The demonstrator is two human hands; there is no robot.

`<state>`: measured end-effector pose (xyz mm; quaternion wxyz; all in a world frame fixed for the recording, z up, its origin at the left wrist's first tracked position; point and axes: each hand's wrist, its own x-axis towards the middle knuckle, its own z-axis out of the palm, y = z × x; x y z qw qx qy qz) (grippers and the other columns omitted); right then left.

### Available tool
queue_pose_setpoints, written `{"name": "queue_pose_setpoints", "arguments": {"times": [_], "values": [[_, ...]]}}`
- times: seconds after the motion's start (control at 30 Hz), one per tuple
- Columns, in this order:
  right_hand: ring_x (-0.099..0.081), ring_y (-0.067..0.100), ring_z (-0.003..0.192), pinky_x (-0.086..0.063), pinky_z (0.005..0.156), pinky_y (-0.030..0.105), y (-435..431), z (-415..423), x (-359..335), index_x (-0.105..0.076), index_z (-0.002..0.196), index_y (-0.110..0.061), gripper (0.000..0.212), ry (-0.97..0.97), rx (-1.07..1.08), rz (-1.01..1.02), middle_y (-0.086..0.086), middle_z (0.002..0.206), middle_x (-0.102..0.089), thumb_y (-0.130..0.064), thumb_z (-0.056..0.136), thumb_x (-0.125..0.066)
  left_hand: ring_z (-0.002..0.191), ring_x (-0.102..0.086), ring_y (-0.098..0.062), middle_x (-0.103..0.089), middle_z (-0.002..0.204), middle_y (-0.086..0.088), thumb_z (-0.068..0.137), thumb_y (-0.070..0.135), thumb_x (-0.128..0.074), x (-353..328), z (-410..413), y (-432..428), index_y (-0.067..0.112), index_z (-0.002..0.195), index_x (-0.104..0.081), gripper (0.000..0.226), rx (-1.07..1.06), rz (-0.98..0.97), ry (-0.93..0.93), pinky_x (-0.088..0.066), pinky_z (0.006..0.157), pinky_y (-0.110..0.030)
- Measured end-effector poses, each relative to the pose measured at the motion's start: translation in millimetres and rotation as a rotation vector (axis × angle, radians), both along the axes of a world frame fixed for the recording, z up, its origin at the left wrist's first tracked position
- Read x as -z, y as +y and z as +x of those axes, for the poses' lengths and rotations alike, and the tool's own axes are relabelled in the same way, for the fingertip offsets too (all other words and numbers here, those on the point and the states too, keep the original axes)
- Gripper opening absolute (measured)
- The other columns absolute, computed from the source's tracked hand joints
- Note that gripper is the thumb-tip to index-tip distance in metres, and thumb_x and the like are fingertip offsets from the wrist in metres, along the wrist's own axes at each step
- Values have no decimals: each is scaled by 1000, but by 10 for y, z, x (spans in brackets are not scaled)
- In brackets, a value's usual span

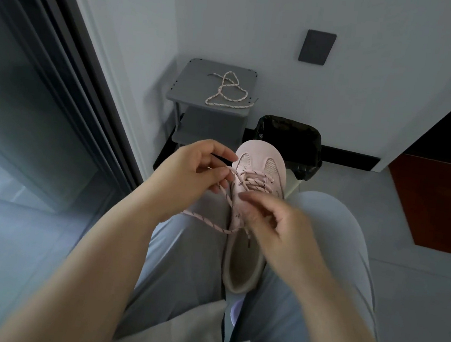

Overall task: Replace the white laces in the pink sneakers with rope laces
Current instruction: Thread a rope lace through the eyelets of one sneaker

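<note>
1. Sneaker (pixel 259 152), pink, is lying on the person's lap between the thighs with its toe pointing away, so both hands are reaching the eyelets freely.
2. The left hand (pixel 191 167) is pinching the rope lace (pixel 205 220) beside the left eyelets, probably to keep the strand taut.
3. The right hand (pixel 274 223) is hovering over the tongue with its fingers curled. Blur is hiding whether it is gripping the lace's loose end.
4. A second rope lace (pixel 227 93) is waiting on the grey shelf (pixel 245 75) beyond, likely for the other shoe.

White walls (pixel 234 18), grey shelf stand (pixel 189 83), dark window frame (pixel 64 56)
</note>
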<state>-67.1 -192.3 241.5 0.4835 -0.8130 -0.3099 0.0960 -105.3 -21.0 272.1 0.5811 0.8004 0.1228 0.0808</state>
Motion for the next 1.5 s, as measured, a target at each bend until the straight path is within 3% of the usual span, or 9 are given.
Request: {"name": "queue_pose_setpoints", "arguments": {"times": [0.13, 0.2, 0.43, 0.6, 0.83, 1.0, 1.13, 1.37, 1.5], "values": [[-60, 3, 83, -48, 74, 20, 150, -96, 25, -68, 102, -24, 24, -111, -49, -61, -11, 87, -68, -30, 79, -72, 65, -63, -5, -70, 72, 4, 89, -2, -53, -21, 19, 7, 19, 98, -63, 25, 7, -33, -32, -48, 61, -13], [-59, 0, 81, -45, 70, 12, 110, -54, 26, -69, 103, -26, 24, -62, -24, -36, -16, 81, -65, -24, 80, -71, 66, -63, -7, -70, 74, 4, 89, -1, -54, -25, 16, 49, 21, 98, -62, 25, -21, 11, -41, -49, 63, -15], [-62, -1, 90, -46, 79, 12, -14, 38, 134, -73, 98, -24, 17, -58, 9, -21, -12, 93, -70, -16, 86, -65, 90, -57, -12, -58, 100, 8, 88, 2, -51, 102, 66, -2, 25, 116, -55, 36, 1, 572, 76, -45, 84, -28], [-62, 6, 85, -43, 70, 8, -14, 41, 137, -68, 101, -23, 17, -148, 123, -38, -6, 90, -72, -15, 88, -61, 109, -47, -12, -63, 109, 7, 89, 29, -51, 112, 22, -149, 21, 109, -64, 25, 141, 820, -305, -28, 92, -20], [-52, 0, 66, -39, 60, 8, 2, 46, 156, -69, 92, -20, 16, -238, 267, 4, -16, 68, -54, -28, 82, -60, 79, -54, -18, -62, 82, 4, 95, 39, -42, 159, 87, -324, 16, 106, -59, 30, 303, 717, -96, -36, 72, -22], [-59, 15, 72, -48, 71, 37, 26, 93, 152, -71, 89, -23, 12, -348, 289, 6, -16, 76, -63, -26, 79, -65, 72, -48, 3, -62, 72, 13, 89, 20, -56, 99, -6, -177, 16, 94, -70, 16, 165, 653, -221, -34, 66, 2], [-57, 23, 76, -35, 72, 29, 58, 100, 211, -68, 80, -22, 10, -437, 303, -204, -5, 79, -62, -28, 73, -64, 83, -62, -4, -69, 85, 12, 86, 38, -46, 308, -53, 16, 30, 91, -68, 25, 75, 619, -124, -50, 77, -30], [-54, 27, 77, -32, 68, 30, 102, 108, 261, -72, 80, -23, 12, -490, 251, -396, 0, 82, -52, -24, 68, -73, 83, -65, -7, -72, 86, 15, 76, 25, -62, 347, -76, -4, 29, 85, -74, 16, 12, 668, -125, -44, 85, -42], [-55, 25, 74, -32, 67, 29, 124, 109, 254, -73, 81, -28, 18, -483, 263, -373, -2, 78, -50, -34, 68, -62, 82, -60, -4, -69, 85, 15, 73, 30, -58, 353, -86, -29, 31, 83, -71, 17, -11, 693, -70, -28, 84, -31]]}}
